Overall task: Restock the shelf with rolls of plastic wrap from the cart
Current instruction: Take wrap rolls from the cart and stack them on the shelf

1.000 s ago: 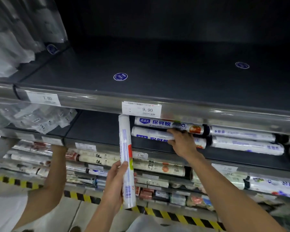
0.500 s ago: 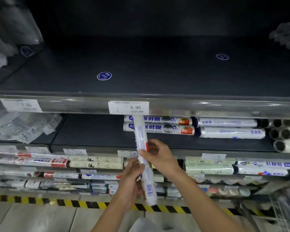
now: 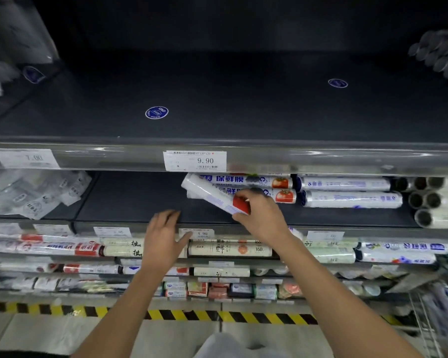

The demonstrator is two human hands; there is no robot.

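My right hand (image 3: 260,215) grips a white roll of plastic wrap (image 3: 209,194) with a red band, tilted with its far end up-left, just in front of two stacked rolls with tomato labels (image 3: 246,182) on the dark second shelf (image 3: 130,200). My left hand (image 3: 164,235) hangs open at the shelf's front edge, fingers spread, holding nothing. Further right on that shelf lie two white rolls (image 3: 347,192).
The top shelf (image 3: 217,107) is bare apart from round blue stickers (image 3: 156,112). Roll ends (image 3: 424,200) stack at the right. Bagged goods (image 3: 34,195) lie at the left. Lower shelves hold many rolls. A wire cart (image 3: 440,313) shows at the lower right above the striped floor tape (image 3: 192,315).
The roll passed from my left hand to my right, which has carried it up and tipped it toward the second shelf. My left hand let go and opened.
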